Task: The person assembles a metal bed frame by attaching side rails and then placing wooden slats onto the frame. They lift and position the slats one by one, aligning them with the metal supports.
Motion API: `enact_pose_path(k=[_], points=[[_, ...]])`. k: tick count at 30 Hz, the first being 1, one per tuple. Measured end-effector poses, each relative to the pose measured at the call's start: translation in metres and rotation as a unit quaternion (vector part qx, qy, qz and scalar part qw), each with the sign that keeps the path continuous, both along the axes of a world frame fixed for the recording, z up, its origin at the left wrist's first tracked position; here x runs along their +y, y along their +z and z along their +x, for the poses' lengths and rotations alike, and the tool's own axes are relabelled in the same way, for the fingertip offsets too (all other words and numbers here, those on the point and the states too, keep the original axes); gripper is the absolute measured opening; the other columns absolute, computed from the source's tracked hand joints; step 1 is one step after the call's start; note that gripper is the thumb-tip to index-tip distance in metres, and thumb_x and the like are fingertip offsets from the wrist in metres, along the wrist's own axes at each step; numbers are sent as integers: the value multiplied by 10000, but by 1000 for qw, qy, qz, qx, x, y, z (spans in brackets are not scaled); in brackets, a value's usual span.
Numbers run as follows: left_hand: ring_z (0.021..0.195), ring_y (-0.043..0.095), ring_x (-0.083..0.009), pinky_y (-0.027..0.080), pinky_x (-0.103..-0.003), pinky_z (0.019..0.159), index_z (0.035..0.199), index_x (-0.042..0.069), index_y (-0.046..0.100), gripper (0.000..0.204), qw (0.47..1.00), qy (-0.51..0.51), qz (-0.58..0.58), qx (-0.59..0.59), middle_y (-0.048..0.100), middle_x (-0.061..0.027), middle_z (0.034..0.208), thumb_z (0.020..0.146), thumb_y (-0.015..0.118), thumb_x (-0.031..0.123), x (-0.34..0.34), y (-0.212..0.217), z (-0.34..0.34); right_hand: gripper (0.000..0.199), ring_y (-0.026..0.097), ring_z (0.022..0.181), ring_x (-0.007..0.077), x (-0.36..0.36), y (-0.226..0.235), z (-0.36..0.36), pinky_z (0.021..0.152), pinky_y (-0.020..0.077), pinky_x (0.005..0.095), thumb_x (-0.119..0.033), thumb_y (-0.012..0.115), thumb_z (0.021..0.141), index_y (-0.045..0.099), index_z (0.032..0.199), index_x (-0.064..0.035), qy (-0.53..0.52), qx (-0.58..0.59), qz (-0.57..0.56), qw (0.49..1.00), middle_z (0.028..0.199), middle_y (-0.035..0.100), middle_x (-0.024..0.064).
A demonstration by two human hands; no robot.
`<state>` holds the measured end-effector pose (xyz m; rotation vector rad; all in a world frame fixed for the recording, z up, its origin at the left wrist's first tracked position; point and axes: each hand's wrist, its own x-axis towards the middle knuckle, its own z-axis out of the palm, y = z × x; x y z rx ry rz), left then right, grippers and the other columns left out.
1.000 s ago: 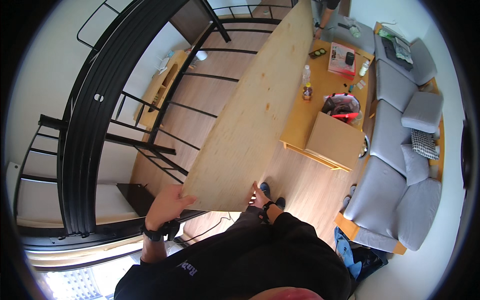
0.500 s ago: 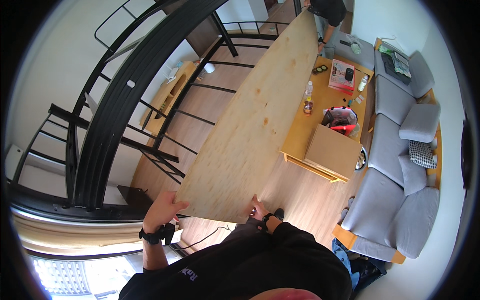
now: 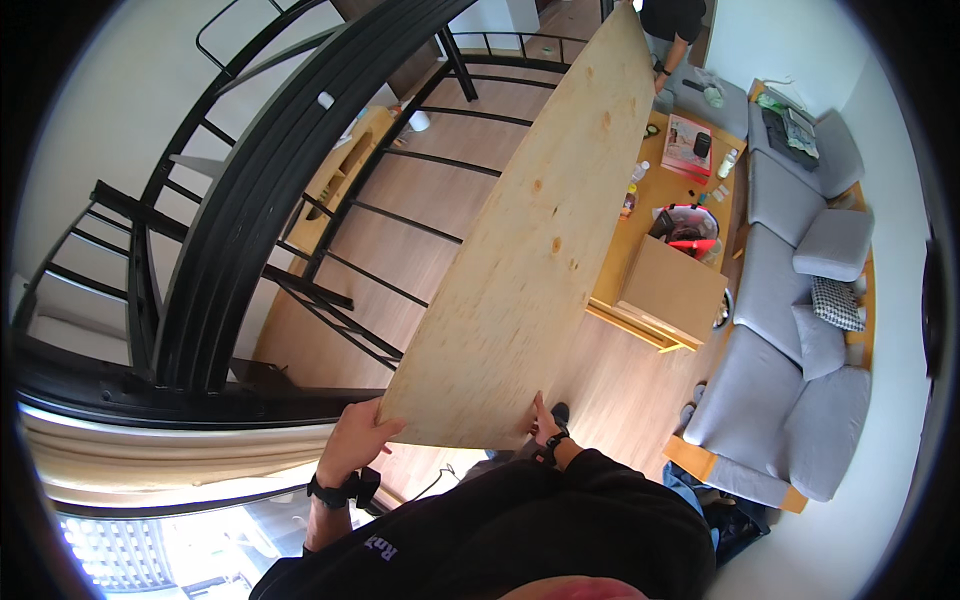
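Note:
A long plywood sheet (image 3: 515, 265) stretches from just in front of me to the far end of the room. My left hand (image 3: 355, 437) grips its near left corner, thumb on top and fingers underneath. At the near right corner, my right hand (image 3: 545, 425) clasps the edge with the thumb up; its other fingers are mostly hidden. A co-worker (image 3: 672, 30) in a dark top has a hand at the far right edge of the sheet. Just left of the sheet runs a black metal bed frame (image 3: 270, 180) with crosswise slats, apart from my left hand.
Right of the sheet stands a wooden table (image 3: 655, 190) bearing a cardboard box (image 3: 675, 290), a red-rimmed bag (image 3: 688, 228) and bottles. A grey sofa (image 3: 775, 280) lines the right wall. A curtain (image 3: 170, 460) hangs at the lower left, and a low wooden cabinet (image 3: 345, 170) lies beyond the frame.
The plywood sheet has shifted to the right, away from the bed frame, and covers more of the table. Both my hands have moved right with it, still gripping its corners.

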<state>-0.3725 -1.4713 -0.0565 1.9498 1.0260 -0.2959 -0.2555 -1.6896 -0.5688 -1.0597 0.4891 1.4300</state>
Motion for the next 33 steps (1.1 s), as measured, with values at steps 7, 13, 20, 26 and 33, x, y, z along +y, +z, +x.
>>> enact_pose_path(k=[7,13,20,26,33], points=[[742,697,-164,616,-329,604,1152,-86,681,336,1000,0,-14,-24,729,-144,871,922,710,157,4,-21,-21,692,472,657,129,-20,-48,-14,592,421,324,-819,643,839,616,1082,-172,-39,-104,-95,989,783,467,-45],[715,696,-169,614,-322,606,1164,-87,673,348,1000,1,-1,5,725,-140,866,931,699,170,-2,-10,-33,679,484,656,125,-21,-46,-22,603,446,318,-811,609,872,635,1078,-165,-47,-24,-60,997,774,484,-51],[722,706,-181,617,-322,598,1186,-91,662,371,999,-10,9,-29,725,-154,885,947,698,190,3,0,-58,785,613,1173,229,-25,-24,-42,976,514,463,-769,528,951,552,1458,-170,-72,-9,-58,996,1343,639,40],[751,719,-196,641,-328,605,1209,-97,655,382,997,-23,-28,-64,738,-162,929,959,691,189,8,-12,-76,896,661,1138,337,-46,23,-57,916,558,524,-740,594,932,491,1432,-4,-115,-90,-63,987,1309,646,155],[756,723,-189,641,-327,581,1206,-95,666,374,995,-38,-56,-73,741,-150,938,955,689,180,16,-24,-97,1104,596,1253,370,-62,29,-68,985,527,567,-791,627,872,332,1489,75,-124,-127,-111,978,1428,527,244]])
